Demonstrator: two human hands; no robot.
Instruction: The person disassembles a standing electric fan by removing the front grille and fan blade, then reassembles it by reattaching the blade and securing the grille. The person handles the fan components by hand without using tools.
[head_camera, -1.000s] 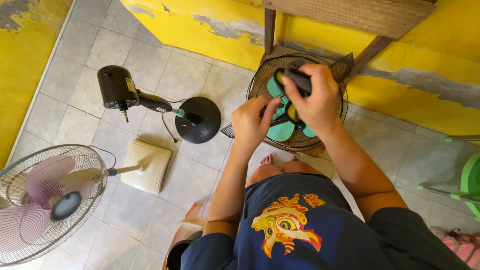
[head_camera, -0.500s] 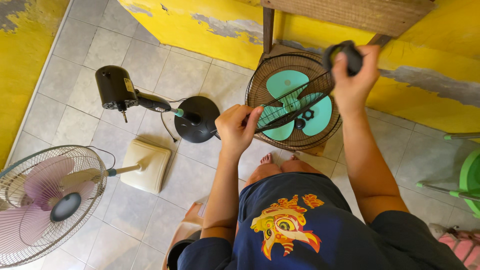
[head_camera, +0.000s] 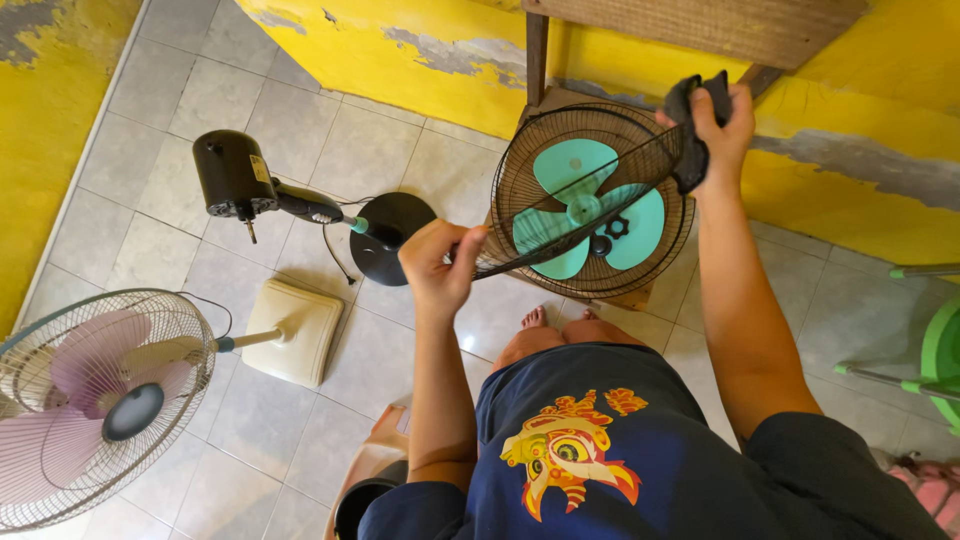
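Left hand (head_camera: 440, 268) grips near rim of round dark wire fan guard (head_camera: 560, 215), tilted up. Right hand (head_camera: 722, 120) presses crumpled black cloth (head_camera: 692, 130) to guard's far rim. Teal three-blade fan rotor (head_camera: 590, 212) shows beneath. On grey tiled floor (head_camera: 150, 90): bladeless black stand fan (head_camera: 290, 205), pink-bladed fan on cream base (head_camera: 100, 390).

Grille (head_camera: 560, 245): thin dark wire, metal look, matt. Blades (head_camera: 585, 210): smooth teal plastic, slight sheen. Cloth (head_camera: 690, 130): dark, soft, crumpled. Motor (head_camera: 232, 172): glossy black housing. Base (head_camera: 295, 330): cream plastic, smooth. Floor (head_camera: 330, 150): pale glazed tile. Wall (head_camera: 420, 60): yellow paint, flaking, rough.
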